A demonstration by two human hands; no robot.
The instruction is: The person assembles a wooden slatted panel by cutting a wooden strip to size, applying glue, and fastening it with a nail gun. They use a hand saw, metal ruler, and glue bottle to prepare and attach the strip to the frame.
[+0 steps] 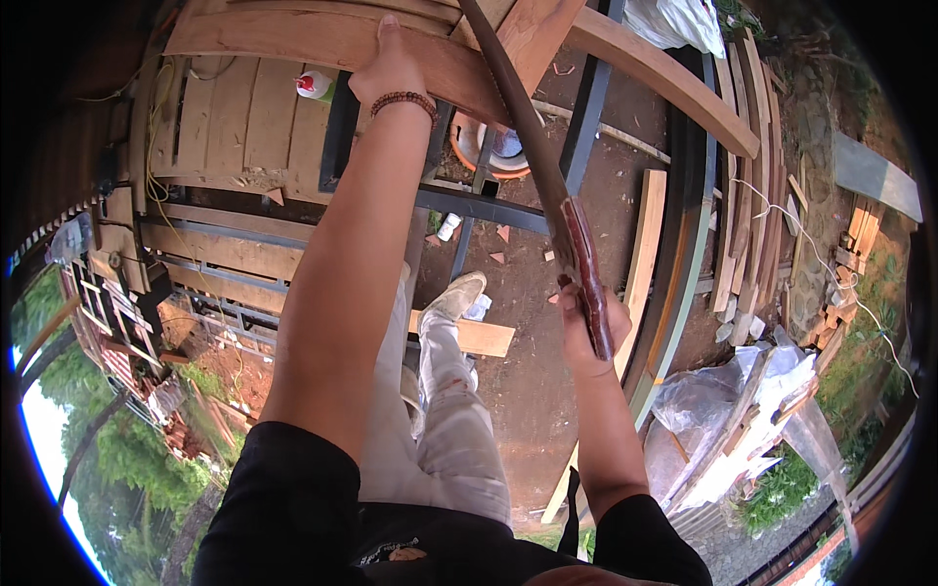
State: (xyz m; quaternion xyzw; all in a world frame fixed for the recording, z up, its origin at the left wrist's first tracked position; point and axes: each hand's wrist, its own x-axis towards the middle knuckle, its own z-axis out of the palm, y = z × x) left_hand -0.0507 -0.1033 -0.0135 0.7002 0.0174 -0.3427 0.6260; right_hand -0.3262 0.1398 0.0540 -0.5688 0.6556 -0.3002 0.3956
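Note:
My right hand [598,327] is closed around the reddish-brown handle of a hand saw [523,117]. Its long, slightly curved dark blade runs up and left to the upper edge of the view. Under the upper part of the blade lies a brown wooden board [264,35], and the blade crosses it near its right end. My left hand [389,68] grips this board left of the blade, with the thumb along its face and the other fingers hidden. Beaded strands circle my left wrist. Whether the teeth have entered the wood I cannot tell.
Dark metal bars [484,208] form a frame below the board. A white bottle with a red cap [315,85] stands on the planks at left. An orange-rimmed round container [461,154] sits beneath the board. Long timbers [747,176] and plastic sheeting [699,396] lie at right.

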